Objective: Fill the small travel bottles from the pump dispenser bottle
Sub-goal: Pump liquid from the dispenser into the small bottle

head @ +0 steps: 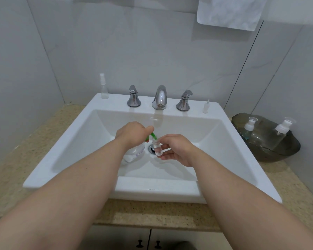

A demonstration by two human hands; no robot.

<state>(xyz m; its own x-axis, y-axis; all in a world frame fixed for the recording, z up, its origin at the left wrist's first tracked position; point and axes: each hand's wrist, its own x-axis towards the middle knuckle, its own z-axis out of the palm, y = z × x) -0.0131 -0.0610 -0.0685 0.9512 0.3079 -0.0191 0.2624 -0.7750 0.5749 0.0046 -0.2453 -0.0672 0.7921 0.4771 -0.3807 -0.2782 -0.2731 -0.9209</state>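
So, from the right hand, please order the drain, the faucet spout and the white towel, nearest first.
1. Drain, in the sink, just left of the right hand.
2. Faucet spout, on its back rim.
3. White towel, high on the wall.

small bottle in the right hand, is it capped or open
Open: the small bottle has no cap, and the green pump nozzle sits at its mouth.

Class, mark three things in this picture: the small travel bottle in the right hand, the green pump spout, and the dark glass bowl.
small travel bottle (157,149), head view, on its clear body.
green pump spout (154,135), head view, mid-length of the spout.
dark glass bowl (278,156), head view, on its outer wall.
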